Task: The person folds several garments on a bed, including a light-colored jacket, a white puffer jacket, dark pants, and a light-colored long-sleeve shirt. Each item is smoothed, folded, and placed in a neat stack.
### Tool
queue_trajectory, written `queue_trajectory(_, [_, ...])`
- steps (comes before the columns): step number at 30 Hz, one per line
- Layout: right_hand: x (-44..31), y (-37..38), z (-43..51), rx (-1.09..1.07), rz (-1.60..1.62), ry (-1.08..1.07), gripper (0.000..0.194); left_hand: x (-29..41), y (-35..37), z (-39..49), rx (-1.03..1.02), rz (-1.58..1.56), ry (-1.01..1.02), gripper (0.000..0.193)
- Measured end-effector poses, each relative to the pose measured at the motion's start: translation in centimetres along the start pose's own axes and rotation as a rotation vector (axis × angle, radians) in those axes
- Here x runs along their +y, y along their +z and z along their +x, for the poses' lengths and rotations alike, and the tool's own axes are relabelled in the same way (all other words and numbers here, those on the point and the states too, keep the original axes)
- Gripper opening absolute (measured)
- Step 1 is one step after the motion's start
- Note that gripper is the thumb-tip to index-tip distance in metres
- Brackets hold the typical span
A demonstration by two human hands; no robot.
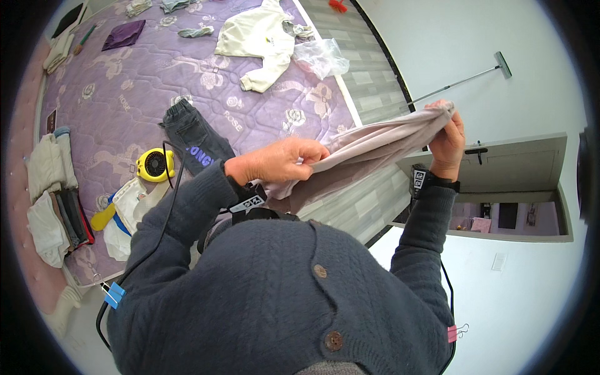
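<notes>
A pale pinkish-grey cloth garment point(384, 140) stretches between my two hands over the edge of the bed; its exact kind is hard to tell. My left hand point(286, 161) pinches one edge of it in front of my chest. Farther out, my right hand point(447, 136) grips the bunched far end, raised to the right. Dark trousers point(192, 133) with blue lettering lie on the purple quilted bed cover point(140, 98), just beyond my left wrist. Part of the cloth hangs down in front of me, and its lower end is hidden by my sweater.
A white sweatshirt point(255, 40) and a clear plastic bag point(323, 56) lie at the bed's right side. On the left are a yellow fan point(155, 165), folded clothes point(47, 161) and a purple cloth point(123, 34). A long-handled mop point(454, 84) leans on the wall near a door point(515, 164).
</notes>
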State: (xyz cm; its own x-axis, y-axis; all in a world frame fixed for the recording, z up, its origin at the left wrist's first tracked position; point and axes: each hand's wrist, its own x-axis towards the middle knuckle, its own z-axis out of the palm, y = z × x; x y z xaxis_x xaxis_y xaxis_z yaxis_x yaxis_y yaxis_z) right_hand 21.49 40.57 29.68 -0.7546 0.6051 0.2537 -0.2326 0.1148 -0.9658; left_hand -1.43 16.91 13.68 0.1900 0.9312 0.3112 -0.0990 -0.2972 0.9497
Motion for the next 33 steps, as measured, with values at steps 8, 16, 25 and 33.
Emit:
queue_trajectory(8, [6.4, 0.9, -1.3, 0.197, -0.059, -0.013, 0.019, 0.5, 0.8, -2.2, 0.236, 0.055, -0.153, 0.007])
queue_trajectory(16, [9.6, 1.3, -3.0, 0.154, 0.218, -0.002, 0.024, -0.9, -1.0, -3.7, -0.022, 0.139, 0.041, 0.019])
queue_trajectory(25, [8.3, 4.1, -1.3, -0.042, 0.289, -0.014, 0.023, -4.8, 1.5, 0.2, 0.188, -0.161, -0.111, 0.013])
queue_trajectory(33, [7.1, 5.6, -0.2, -0.084, 0.456, -0.072, 0.015, -6.1, 3.5, 3.4, 0.539, -0.396, -0.188, 0.017])
